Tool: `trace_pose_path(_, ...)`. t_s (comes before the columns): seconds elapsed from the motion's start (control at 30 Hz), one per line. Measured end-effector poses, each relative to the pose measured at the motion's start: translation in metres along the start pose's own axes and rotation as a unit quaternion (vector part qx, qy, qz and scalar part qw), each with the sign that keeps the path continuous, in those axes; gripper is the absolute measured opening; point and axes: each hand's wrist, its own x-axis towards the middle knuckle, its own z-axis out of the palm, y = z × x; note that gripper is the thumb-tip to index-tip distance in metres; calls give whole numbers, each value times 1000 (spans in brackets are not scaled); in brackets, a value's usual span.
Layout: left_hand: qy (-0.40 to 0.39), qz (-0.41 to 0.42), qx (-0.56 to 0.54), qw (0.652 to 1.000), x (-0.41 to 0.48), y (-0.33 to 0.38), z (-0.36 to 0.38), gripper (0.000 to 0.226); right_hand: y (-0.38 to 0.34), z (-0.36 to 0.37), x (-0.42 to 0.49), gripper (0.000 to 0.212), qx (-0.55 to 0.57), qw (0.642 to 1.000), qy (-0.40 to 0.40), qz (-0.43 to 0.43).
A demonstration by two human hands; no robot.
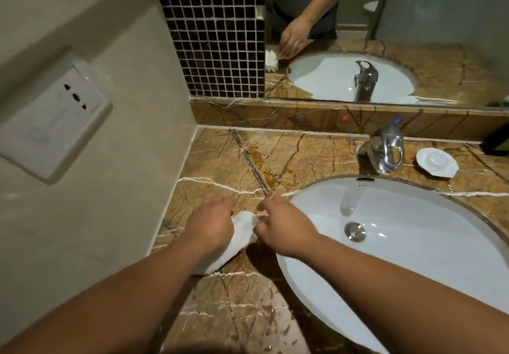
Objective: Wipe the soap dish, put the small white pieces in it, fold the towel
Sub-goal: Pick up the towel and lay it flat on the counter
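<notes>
Both hands' fingers pinching the white towel on the marble counter

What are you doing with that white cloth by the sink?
A person is working at a bathroom counter. Both hands are on a small white towel lying on the marble just left of the sink. The left hand presses on it while the right hand pinches its edge, as if folding it. The white soap dish sits apart, on the counter right of the tap; something pale seems to lie in it, but it is too blurry to tell.
</notes>
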Motion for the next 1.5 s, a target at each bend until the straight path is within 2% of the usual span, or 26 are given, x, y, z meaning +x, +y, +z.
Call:
trace_pose_path(0.17, -67, 14, -8, 998, 11, -8, 7, 51, -2, 18, 19, 45, 0, 998, -53, 15)
trace_pose_path(0.5, -122, -4, 25, 992, 16, -23, 8, 42, -4, 37, 37, 48, 7, 994, -107, 13)
trace_pose_path(0.67, -124, 2, -16, 992, 13, -31, 2, 10, -6, 37, 41, 51, 18, 990, -141, 22)
trace_pose_path(0.8, -108, 32, -96, 989, 7, -37, -3, 5, -5, 34, 42, 48, 7, 984, -177, 18)
trace_pose_path(0.97, -62, 72, -130, 987, 2, -34, -9, 9, -4, 24, 39, 20, 98, 981, -169, 11)
trace_pose_path(1.07, -73, 72, -125, 987, 4, -35, -11, 9, -3, 21, 34, 20, 165, 973, -161, 21)
trace_pose_path(1.2, -104, 54, -126, 985, 5, -40, -12, 27, -2, 19, 33, 15, 216, 964, -148, 43)
trace_pose_path(1.27, -96, 56, -110, 988, 6, -42, -11, 29, -2, 16, 31, 14, 255, 948, -178, 66)
trace_pose_path(1.33, -76, 47, -111, 990, 9, -42, -11, 22, -2, 14, 33, 15, 289, 930, -207, 90)
trace_pose_path(1.37, -58, 39, -112, 991, 12, -40, -11, 20, -3, 14, 35, 15, 284, 935, -190, 95)
trace_pose_path(1.43, -21, 12, -113, 993, 17, -38, -9, 28, -2, 12, 42, 17, 206, 968, -111, 91)
trace_pose_path(1.5, -2, -21, -91, 996, 21, -37, -5, 43, 2, 12, 45, 38, 117, 987, -70, 87)
